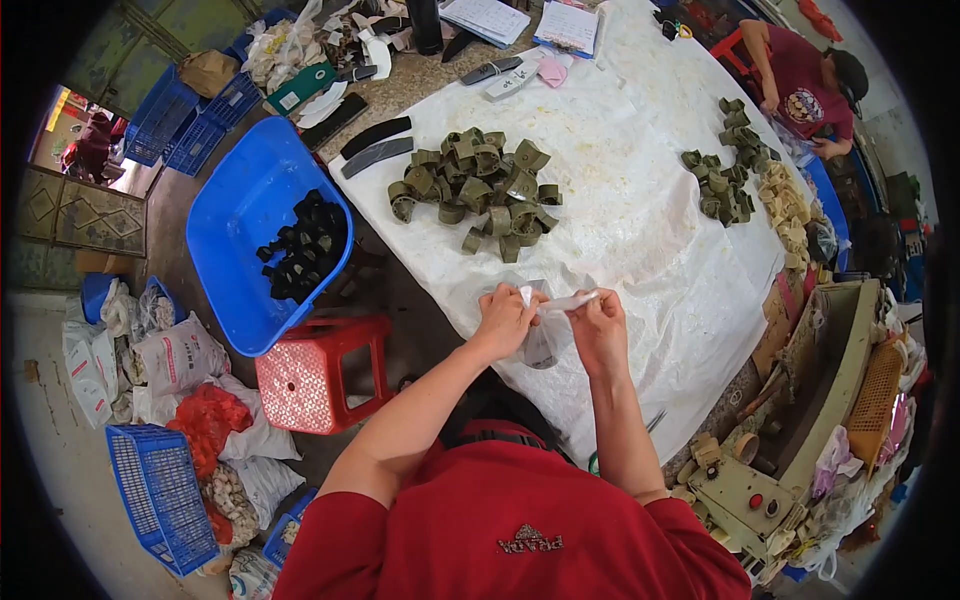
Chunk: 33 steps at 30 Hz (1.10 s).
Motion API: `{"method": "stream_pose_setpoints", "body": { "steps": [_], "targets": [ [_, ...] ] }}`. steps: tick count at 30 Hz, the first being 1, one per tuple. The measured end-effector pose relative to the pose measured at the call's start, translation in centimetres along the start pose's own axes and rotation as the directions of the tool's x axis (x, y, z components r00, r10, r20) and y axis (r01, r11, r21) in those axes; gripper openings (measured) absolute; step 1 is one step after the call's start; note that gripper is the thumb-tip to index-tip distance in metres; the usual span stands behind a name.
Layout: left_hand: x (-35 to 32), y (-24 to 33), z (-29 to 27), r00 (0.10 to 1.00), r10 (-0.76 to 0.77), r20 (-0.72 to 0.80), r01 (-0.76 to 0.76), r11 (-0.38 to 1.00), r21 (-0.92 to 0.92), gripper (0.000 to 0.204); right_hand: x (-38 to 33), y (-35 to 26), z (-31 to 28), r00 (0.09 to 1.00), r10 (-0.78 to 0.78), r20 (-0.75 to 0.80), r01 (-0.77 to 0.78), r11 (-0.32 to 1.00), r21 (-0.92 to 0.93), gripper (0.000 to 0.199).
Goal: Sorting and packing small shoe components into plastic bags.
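Observation:
My left hand [506, 318] pinches the top edge of a clear plastic bag [540, 348], which hangs over the table's near edge. Close beside it, my right hand [600, 325] is closed on the end of a whitish, twisted strip [572, 301] that runs across to the left hand. This strip looks like part of the same bag, though the fingers partly hide it. Beyond my hands lies a heap of olive-green curled pieces [480, 185] on the white sheet [620, 150] covering the table.
At left, a blue tub [225, 240] with black curled pieces stands near a red stool [322, 375]. Blue crates [160, 490] and sacks line the floor. A co-worker [800, 90] sits at far right by more olive and beige pieces [785, 205]. A machine [790, 430] stands at right.

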<state>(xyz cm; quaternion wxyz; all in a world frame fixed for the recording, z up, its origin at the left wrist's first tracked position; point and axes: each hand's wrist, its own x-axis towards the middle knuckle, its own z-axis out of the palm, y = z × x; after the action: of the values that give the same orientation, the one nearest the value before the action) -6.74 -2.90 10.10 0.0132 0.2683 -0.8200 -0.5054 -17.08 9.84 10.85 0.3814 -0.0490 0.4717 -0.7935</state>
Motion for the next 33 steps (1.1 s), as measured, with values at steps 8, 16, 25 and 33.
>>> {"method": "stream_pose_setpoints", "body": {
  "steps": [8, 16, 25, 33],
  "targets": [
    [2.1, -0.7, -2.5, 0.950, -0.008, 0.311, 0.115, 0.938, -0.327, 0.008, 0.9, -2.7, -1.0, 0.884, 0.301, 0.357, -0.036, 0.806, -0.590, 0.013],
    [1.0, -0.1, -0.8, 0.951, 0.310, -0.001, -0.309, 0.946, 0.095, 0.019, 1.6, 0.9, 0.0, 0.958, 0.124, 0.257, 0.154, 0.536, -0.830, 0.026],
    [0.4, -0.1, 0.7, 0.875, 0.435, -0.213, -0.387, 0.892, 0.235, 0.031, 1.9, 1.8, -1.3, 0.957, 0.272, 0.102, -0.147, 0.755, -0.639, 0.021],
    [0.0, -1.8, 0.4, 0.840, 0.515, -0.168, -0.464, 0.844, 0.269, 0.026, 3.5, 1.5, -2.7, 0.770, 0.541, 0.338, -0.297, 0.773, -0.560, 0.012]
  ]
}}
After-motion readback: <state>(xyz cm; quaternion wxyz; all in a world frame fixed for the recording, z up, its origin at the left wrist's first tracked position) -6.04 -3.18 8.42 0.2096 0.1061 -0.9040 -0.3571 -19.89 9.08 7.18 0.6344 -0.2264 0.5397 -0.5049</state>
